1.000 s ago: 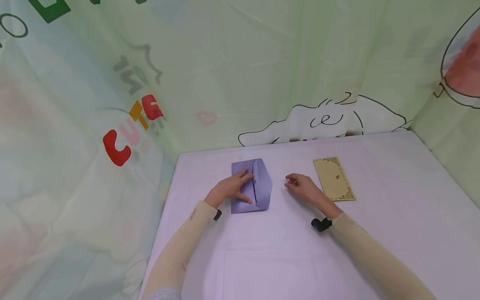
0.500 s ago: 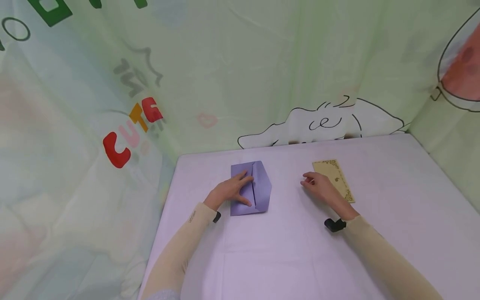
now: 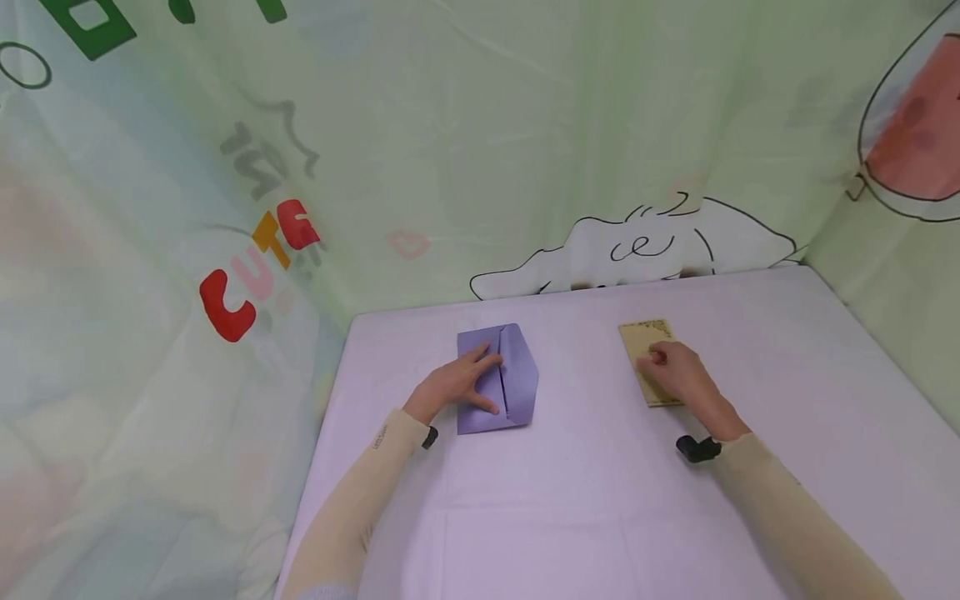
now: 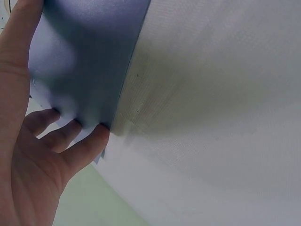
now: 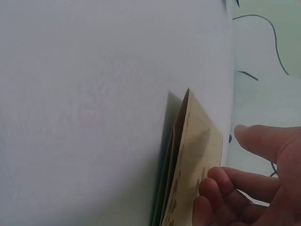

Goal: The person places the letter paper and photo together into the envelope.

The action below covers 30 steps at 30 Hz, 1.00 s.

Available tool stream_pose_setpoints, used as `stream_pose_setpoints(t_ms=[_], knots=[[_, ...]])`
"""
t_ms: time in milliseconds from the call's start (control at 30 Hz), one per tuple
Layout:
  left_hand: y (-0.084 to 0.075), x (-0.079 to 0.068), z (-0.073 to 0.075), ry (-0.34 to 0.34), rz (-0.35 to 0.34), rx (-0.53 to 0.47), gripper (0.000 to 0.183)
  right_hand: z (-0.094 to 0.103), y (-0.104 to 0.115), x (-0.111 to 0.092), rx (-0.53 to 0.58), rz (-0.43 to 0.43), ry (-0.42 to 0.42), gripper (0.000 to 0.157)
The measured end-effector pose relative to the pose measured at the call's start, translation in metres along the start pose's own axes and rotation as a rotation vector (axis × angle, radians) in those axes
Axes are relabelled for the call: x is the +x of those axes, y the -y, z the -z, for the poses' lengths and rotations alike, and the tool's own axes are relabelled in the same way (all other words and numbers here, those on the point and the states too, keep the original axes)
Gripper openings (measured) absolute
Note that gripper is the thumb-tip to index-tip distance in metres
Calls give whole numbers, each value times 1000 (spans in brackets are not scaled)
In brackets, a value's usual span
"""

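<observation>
Purple envelope [image 3: 520, 375] lies on the surface [image 3: 555, 508] beneath a person's left grip [image 3: 452, 386], fingers spread across it; well to its right, the right grip [image 3: 686, 373], loosely bent and holding nothing, is over a tan card [image 3: 637, 334], contact unclear.

My head view looks forward and down over the worktop [image 3: 540, 517]; close wrist views share my left hand [image 3: 456, 383] and right hand [image 3: 681, 372].

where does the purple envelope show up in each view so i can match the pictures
Head: purple envelope just below and right of centre, partly covered by the left hand.
Left wrist: purple envelope at upper left.
Right wrist: none that I can make out.
Shared landmark: the pale tablecloth, in all three.
</observation>
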<state>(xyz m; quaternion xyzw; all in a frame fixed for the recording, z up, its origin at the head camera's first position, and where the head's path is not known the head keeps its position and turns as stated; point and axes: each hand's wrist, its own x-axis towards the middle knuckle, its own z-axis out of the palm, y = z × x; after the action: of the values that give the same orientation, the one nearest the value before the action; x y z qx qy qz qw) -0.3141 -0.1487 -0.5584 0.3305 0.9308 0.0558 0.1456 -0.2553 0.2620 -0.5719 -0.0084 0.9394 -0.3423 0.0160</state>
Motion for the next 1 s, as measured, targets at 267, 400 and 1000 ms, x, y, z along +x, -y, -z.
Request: stream_pose_setpoints(t_ms=[267, 400, 1000], knots=[[5, 2, -3, -1, 5, -5, 97, 6, -5, -4, -96, -61, -51, 54], [5, 3, -4, -2, -4, -13, 97, 4, -6, -9, -185, -135, -61, 63], [2, 2, -4, -11, -4, -4, 97, 12, -21, 5, -100, -244, -7, 79]])
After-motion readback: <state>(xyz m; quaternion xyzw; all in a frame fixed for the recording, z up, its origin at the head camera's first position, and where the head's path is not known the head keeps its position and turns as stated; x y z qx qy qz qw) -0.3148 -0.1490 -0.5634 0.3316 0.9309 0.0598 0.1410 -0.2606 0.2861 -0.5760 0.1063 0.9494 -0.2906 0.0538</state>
